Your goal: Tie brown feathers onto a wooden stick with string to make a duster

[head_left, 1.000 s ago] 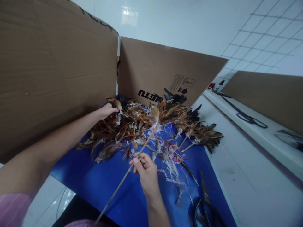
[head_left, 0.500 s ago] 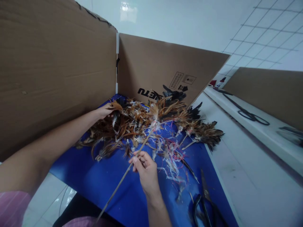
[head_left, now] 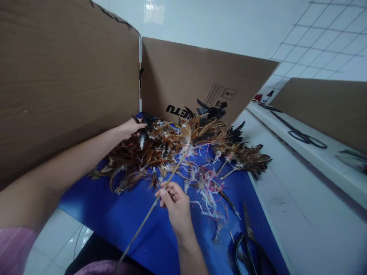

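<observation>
My right hand (head_left: 174, 200) is closed around a thin wooden stick (head_left: 143, 222) that slants up to the right, with a bundle of brown feathers (head_left: 190, 131) at its upper end. At the back left of the blue surface (head_left: 123, 217), my left hand (head_left: 134, 128) pinches dark feathers (head_left: 146, 125) over a loose heap of brown feathers (head_left: 149, 152). White and pink strands (head_left: 208, 191) lie tangled right of the stick.
Large scissors (head_left: 248, 244) with black handles lie at the front right. Cardboard panels (head_left: 69, 76) stand left and behind. More scissors (head_left: 304, 136) rest on a white ledge at the right.
My left hand has shifted slightly; the brown feather at its fingers is gone from there, and dark feathers now show. My right hand and the stick stay almost still.
</observation>
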`<action>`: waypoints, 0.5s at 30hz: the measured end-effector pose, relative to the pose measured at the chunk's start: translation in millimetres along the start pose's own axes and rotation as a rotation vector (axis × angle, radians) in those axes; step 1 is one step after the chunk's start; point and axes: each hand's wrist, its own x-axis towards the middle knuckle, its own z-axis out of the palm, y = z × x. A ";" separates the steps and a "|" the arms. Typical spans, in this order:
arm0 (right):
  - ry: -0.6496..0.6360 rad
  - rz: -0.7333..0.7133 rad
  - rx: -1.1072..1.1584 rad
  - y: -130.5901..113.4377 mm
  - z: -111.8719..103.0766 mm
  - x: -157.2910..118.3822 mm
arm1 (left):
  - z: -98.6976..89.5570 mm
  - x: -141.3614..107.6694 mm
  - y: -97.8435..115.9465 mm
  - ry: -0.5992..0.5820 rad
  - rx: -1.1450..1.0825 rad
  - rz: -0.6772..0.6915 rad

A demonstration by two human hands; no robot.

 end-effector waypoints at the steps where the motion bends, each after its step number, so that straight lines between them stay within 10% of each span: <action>1: 0.000 0.000 0.001 -0.3 0.2 -0.3 | 4.5 -0.9 5.1 -0.007 -0.024 -0.019; 8: 0.004 -0.008 0.013 2.2 -3.5 -0.3 | 27.8 -4.8 17.6 -0.182 0.084 0.038; 15: -0.013 -0.013 0.012 -2.1 -2.6 -2.8 | -3.6 -66.8 -35.7 -0.110 0.648 0.580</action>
